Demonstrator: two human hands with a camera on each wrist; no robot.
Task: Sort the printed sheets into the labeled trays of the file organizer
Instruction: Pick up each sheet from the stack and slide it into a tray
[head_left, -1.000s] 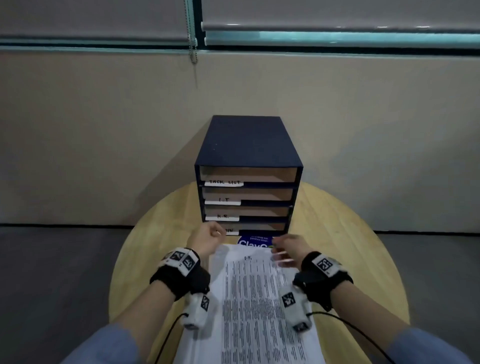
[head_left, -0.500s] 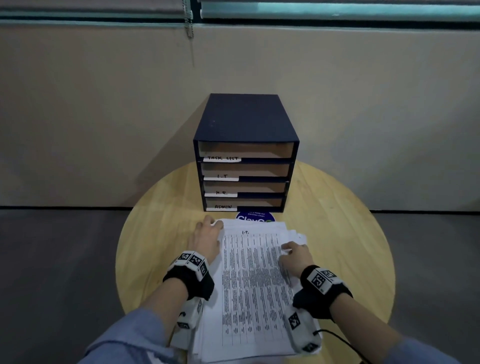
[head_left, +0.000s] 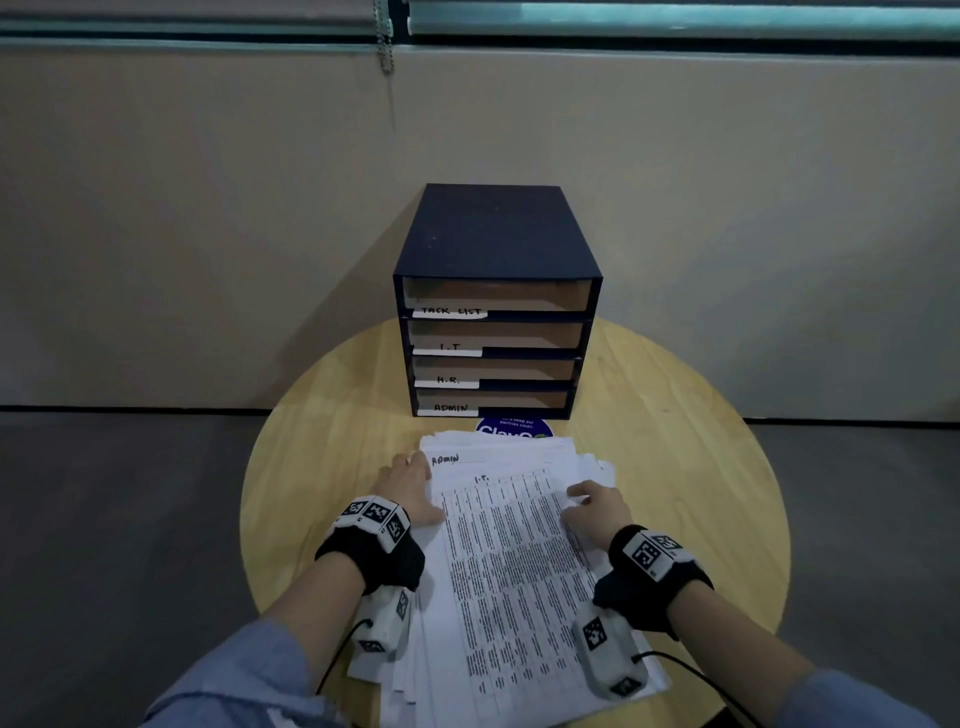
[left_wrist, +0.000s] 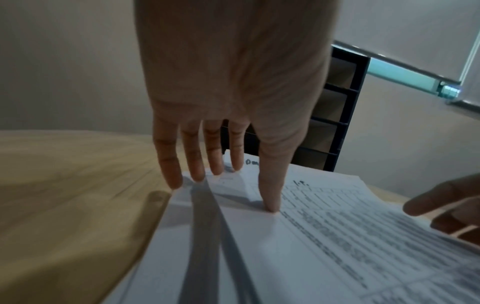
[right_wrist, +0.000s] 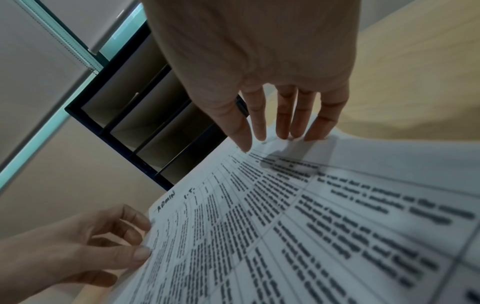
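A dark blue file organizer (head_left: 497, 244) stands at the back of the round wooden table (head_left: 675, 467). Its trays read TASK LIST (head_left: 451, 312), I.T (head_left: 449, 347), H.R. (head_left: 448, 380) and ADMIN (head_left: 450, 408); all look empty. In front of it lies a loose stack of printed sheets (head_left: 509, 571). The top sheet (right_wrist: 285, 216), marked I.T., sits slightly nearer me than the ADMIN sheet (head_left: 457, 460) under it. My left hand (head_left: 413, 480) presses straight fingers (left_wrist: 270, 195) on the stack's left edge. My right hand (head_left: 589, 501) rests its fingertips (right_wrist: 285, 131) on the top sheet's far right corner.
A round blue sticker (head_left: 511, 430) lies on the table between organizer and stack. Bare wood shows left and right of the papers. A beige wall rises close behind the organizer, with grey floor around the table.
Both hands drew back toward me along the stack. The I.T. sheet slid toward me under them, uncovering the ADMIN heading beneath. The head view tilted lower.
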